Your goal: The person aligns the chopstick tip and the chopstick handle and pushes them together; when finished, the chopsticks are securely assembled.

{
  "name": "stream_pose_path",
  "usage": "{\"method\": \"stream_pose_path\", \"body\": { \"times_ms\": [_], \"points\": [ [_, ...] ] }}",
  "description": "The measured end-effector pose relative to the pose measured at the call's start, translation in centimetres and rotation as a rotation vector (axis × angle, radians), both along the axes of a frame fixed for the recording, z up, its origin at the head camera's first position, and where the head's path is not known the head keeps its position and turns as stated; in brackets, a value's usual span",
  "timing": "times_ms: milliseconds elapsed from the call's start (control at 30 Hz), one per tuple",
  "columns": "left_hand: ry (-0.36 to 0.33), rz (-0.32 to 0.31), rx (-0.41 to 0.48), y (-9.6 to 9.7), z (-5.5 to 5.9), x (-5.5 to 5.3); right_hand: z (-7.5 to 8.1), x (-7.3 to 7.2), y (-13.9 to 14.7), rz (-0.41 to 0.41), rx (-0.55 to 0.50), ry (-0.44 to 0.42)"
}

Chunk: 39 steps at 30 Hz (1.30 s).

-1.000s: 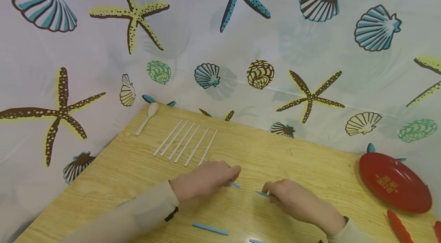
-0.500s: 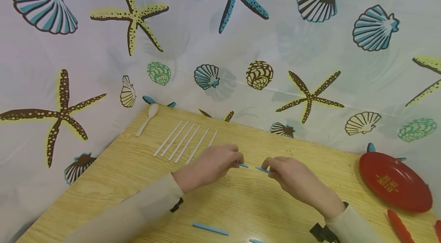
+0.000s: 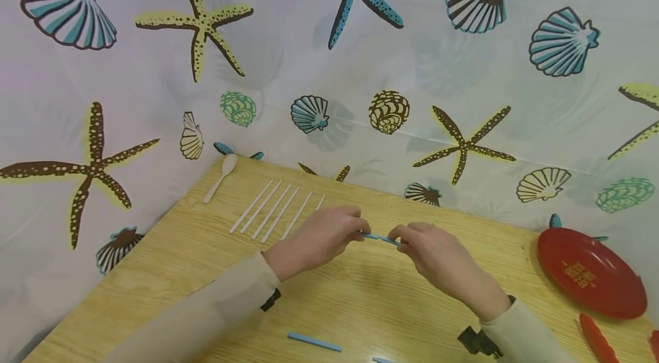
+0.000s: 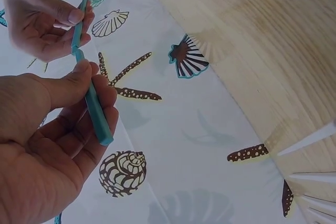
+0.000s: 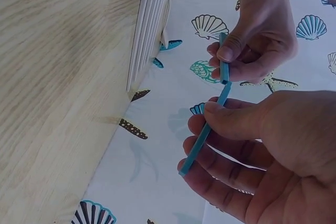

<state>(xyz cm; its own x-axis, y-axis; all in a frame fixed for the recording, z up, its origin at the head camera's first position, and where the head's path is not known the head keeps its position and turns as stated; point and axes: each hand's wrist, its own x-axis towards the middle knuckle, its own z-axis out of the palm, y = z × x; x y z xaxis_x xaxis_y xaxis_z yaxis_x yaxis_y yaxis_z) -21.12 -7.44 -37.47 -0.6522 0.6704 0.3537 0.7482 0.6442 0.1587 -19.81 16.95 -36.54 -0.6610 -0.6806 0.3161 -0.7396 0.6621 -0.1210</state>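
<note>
My left hand (image 3: 324, 240) pinches a short blue stick (image 4: 97, 111) between thumb and fingers, above the table. Facing it, my right hand (image 3: 443, 263) pinches a second blue stick (image 5: 202, 137) in the same way. Their narrowed inner ends meet nearly in line, at a slight angle in both wrist views; whether they are joined I cannot tell. Nearer the front of the wooden table (image 3: 154, 271) lies another blue stick (image 3: 314, 342). A further blue piece (image 3: 382, 360) is cut off by the bottom edge of the head view.
Several thin white sticks (image 3: 262, 210) lie in a row at the back left, partly behind my left hand. Beyond them is a white spoon (image 3: 221, 175). A red plate (image 3: 592, 271) and a red wavy-edged piece (image 3: 597, 340) lie at right. Seashell-patterned cloth (image 3: 329, 66) hangs behind.
Both hands have moved away from me, toward the table's back. The gap between the two held blue sticks has closed, and their ends now meet. The other table items stay put.
</note>
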Motion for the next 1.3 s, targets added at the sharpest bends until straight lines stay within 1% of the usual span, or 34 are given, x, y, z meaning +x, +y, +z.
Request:
{"method": "stream_pose_path", "body": {
  "times_ms": [267,400,500,667,767,900,1033,1167,1300],
  "points": [
    [0.002,-0.03,0.065,-0.2,-0.5,-0.1,-0.2,-0.1,0.1,0.01,-0.015,-0.009],
    [0.011,-0.047,0.089,-0.2,-0.7,-0.1,-0.4,-0.1,0.2,0.016,-0.026,-0.026],
    [0.005,-0.051,0.11,-0.2,-0.9,-0.1,-0.5,-0.1,0.2,0.027,-0.045,-0.045],
    [-0.015,-0.063,0.174,-0.1,-1.1,-0.1,-0.6,-0.2,0.2,0.049,-0.095,-0.093],
    [-0.024,-0.071,0.217,-0.1,-1.1,-0.1,-0.7,-0.2,0.2,0.057,-0.111,-0.096],
    [-0.041,-0.062,0.251,0.0,-1.0,0.0,-0.7,-0.2,0.1,0.075,-0.119,-0.07],
    [-0.03,-0.051,0.229,0.0,-1.0,0.0,-0.7,-0.1,0.0,0.07,-0.094,-0.005],
    [0.021,-0.058,0.164,0.1,-0.9,0.1,-0.6,-0.2,-0.1,0.049,-0.054,0.102],
    [0.104,-0.079,0.104,0.2,-0.8,0.0,-0.6,-0.3,-0.1,0.046,-0.052,0.197]
  ]
}}
